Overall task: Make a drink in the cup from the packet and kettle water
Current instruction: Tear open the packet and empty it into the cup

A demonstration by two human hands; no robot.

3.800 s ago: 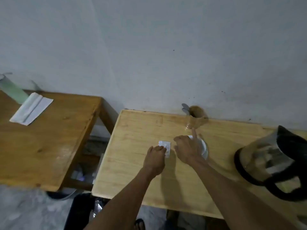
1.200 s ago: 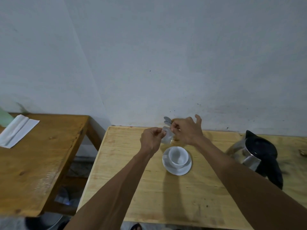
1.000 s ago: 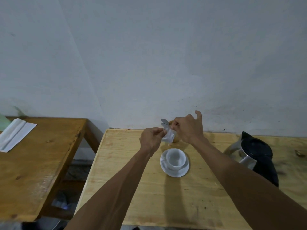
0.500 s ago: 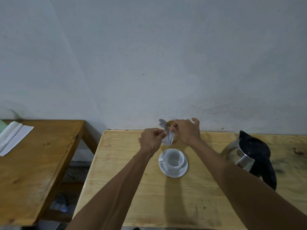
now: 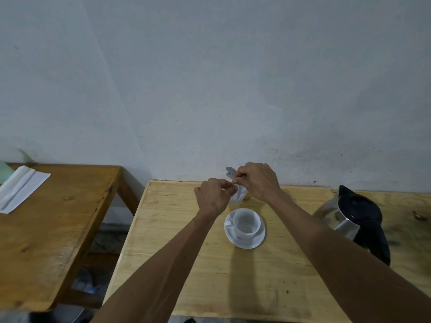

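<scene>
A small white packet (image 5: 238,197) hangs between my two hands, above the table and just behind the cup. My left hand (image 5: 213,197) pinches its left top corner and my right hand (image 5: 256,180) pinches the right top corner. Below them a white cup (image 5: 246,223) stands upright on a white saucer (image 5: 257,240) on the light wooden table (image 5: 233,276). The cup looks empty. A steel kettle with a black lid and handle (image 5: 356,217) stands to the right of the cup.
Spoon ends (image 5: 229,171) stick up from a holder mostly hidden behind my right hand, by the wall. A darker wooden table (image 5: 58,229) stands to the left across a gap, with a folded white cloth (image 5: 18,187) on it.
The packet was lifted off the table and now hangs between both hands above the cup. Over the last second my hands stayed close together on its top edge.
</scene>
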